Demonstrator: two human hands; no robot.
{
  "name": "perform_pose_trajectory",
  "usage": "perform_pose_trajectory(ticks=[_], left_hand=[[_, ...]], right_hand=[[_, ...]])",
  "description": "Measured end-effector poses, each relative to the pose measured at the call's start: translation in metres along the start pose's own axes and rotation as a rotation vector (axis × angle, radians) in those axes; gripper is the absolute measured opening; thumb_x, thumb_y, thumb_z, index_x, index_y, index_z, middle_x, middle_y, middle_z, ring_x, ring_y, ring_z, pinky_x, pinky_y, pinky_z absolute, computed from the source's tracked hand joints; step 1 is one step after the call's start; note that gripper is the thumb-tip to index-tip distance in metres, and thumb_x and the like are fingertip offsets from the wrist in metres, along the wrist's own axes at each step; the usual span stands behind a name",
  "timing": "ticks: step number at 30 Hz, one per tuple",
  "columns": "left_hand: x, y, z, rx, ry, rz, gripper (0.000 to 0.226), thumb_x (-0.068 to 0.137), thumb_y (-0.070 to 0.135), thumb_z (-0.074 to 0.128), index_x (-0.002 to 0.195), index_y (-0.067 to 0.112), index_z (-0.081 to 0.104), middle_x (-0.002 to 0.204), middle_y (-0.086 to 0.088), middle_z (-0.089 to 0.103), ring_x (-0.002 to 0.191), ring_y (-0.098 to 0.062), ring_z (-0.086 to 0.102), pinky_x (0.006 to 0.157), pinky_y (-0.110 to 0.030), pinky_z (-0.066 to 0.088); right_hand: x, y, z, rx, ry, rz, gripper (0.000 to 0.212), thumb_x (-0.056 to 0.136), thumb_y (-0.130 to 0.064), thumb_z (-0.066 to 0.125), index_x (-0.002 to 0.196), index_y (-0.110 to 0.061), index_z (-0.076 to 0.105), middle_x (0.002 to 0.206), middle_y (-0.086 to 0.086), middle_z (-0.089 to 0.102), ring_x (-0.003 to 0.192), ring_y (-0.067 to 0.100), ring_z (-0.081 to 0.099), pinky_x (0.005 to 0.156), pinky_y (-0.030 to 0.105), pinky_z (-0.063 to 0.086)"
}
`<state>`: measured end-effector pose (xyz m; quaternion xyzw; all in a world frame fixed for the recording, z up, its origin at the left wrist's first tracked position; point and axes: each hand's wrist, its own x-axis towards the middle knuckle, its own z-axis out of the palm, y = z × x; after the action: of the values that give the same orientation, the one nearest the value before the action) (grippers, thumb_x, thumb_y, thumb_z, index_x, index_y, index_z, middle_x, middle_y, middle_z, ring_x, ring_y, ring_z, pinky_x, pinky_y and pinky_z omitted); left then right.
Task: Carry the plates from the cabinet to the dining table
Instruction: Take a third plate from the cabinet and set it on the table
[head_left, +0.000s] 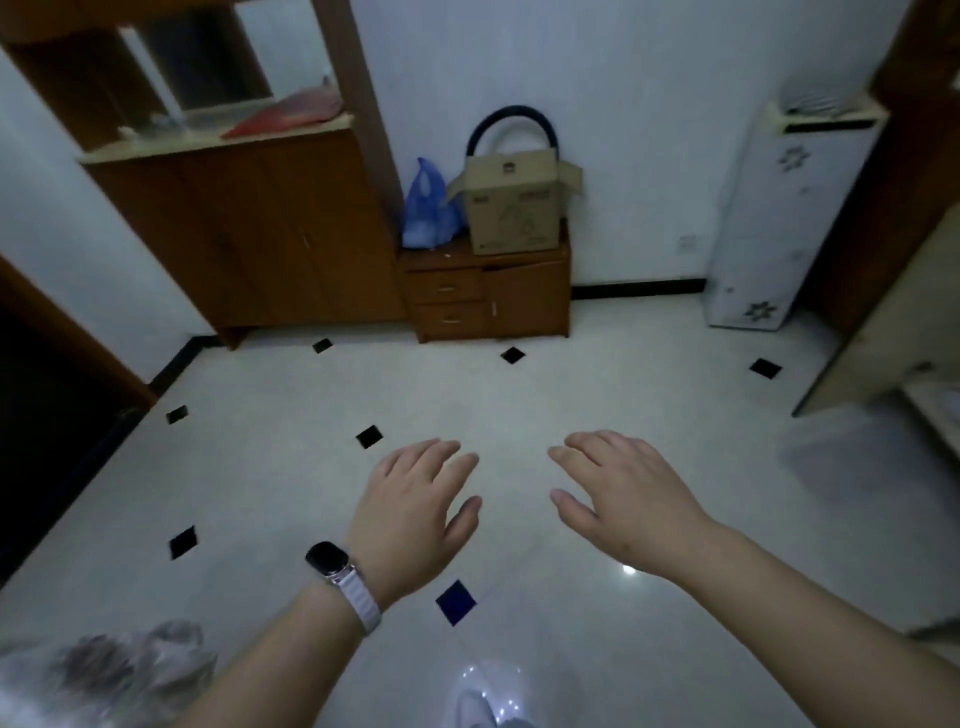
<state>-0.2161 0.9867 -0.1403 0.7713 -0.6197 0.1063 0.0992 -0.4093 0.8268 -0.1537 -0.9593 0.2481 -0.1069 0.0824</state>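
Two bare hands are hovering empty in the head view, palms down over a glossy white tiled floor with black diamond insets (519, 405): the left hand (415, 509), wearing a dark-faced smartwatch on a white strap (335, 569), and the right hand (626, 501), both with fingers straight and loosely spread, gripping nothing and touching nothing. No plates are showing plainly anywhere. A tall brown wooden cabinet (249, 228) is standing against the far wall, ahead and left of the hands and well apart from them, lower doors closed, a reddish flat item (291, 109) lying on its pale ledge. Judging by the task, the plates are probably sitting inside it, so the left hand is looking the nearer one for the door. Just beside the cabinet, to its right, a low brown wooden side unit with two drawers (488, 296) is carrying a blue plastic bag (428, 208) and an open cardboard box (514, 208). Far right, a tall white floor unit (779, 218) is bearing a pale striped stack (813, 98) on top, too blurred to tell whether that is crockery. Dining table: not identifiable. Carrying not yet begun; walking closer is needed first.
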Motion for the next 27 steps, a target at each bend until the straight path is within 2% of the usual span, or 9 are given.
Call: perform_pose_trajectory(ticks=[6,12,16,22,27], left_hand=[[0.084,0.008,0.049,-0.118,0.001,0.185,0.040,0.088,0.043,0.051,0.117,0.019,0.066,0.119,-0.003,0.067,0.111,-0.026,0.060,0.094,-0.038,0.045],[0.178,-0.013,0.091,-0.224,-0.028,0.302,0.040,0.088,0.043,0.049,0.116,0.020,0.066,0.119,-0.003,0.067,0.111,-0.025,0.060,0.093,-0.038,0.045],[0.242,-0.039,0.106,-0.277,-0.039,0.373,0.040,0.089,0.043,0.048,0.117,0.021,0.066,0.120,-0.004,0.066,0.111,-0.025,0.060,0.093,-0.039,0.045],[0.338,-0.066,0.135,-0.329,-0.034,0.473,0.042,0.090,0.045,0.047,0.119,0.021,0.066,0.121,-0.004,0.065,0.112,-0.025,0.059,0.093,-0.038,0.044],[0.389,-0.043,0.149,-0.407,-0.043,0.599,0.042,0.089,0.044,0.048,0.120,0.021,0.065,0.120,-0.003,0.065,0.111,-0.024,0.059,0.092,-0.037,0.043]], right_hand=[[0.015,0.051,-0.009,-0.065,-0.006,0.196,0.048,0.087,-0.049,0.043,0.117,-0.019,0.065,0.114,0.001,0.066,0.103,0.025,0.061,0.082,0.039,0.051],[0.067,0.085,-0.005,-0.109,-0.024,0.379,0.047,0.088,-0.049,0.041,0.118,-0.021,0.063,0.115,-0.002,0.064,0.104,0.022,0.060,0.084,0.038,0.048],[0.111,0.101,-0.010,-0.135,-0.040,0.486,0.045,0.091,-0.050,0.041,0.124,-0.025,0.058,0.119,-0.006,0.061,0.111,0.017,0.055,0.091,0.035,0.042],[0.162,0.134,-0.014,-0.185,-0.040,0.644,0.050,0.097,-0.053,0.036,0.141,-0.030,0.042,0.141,-0.010,0.046,0.129,0.012,0.039,0.103,0.031,0.030],[0.170,0.156,-0.030,-0.212,-0.025,0.796,0.052,0.097,-0.055,0.032,0.144,-0.032,0.037,0.145,-0.011,0.041,0.132,0.010,0.035,0.105,0.030,0.028]])
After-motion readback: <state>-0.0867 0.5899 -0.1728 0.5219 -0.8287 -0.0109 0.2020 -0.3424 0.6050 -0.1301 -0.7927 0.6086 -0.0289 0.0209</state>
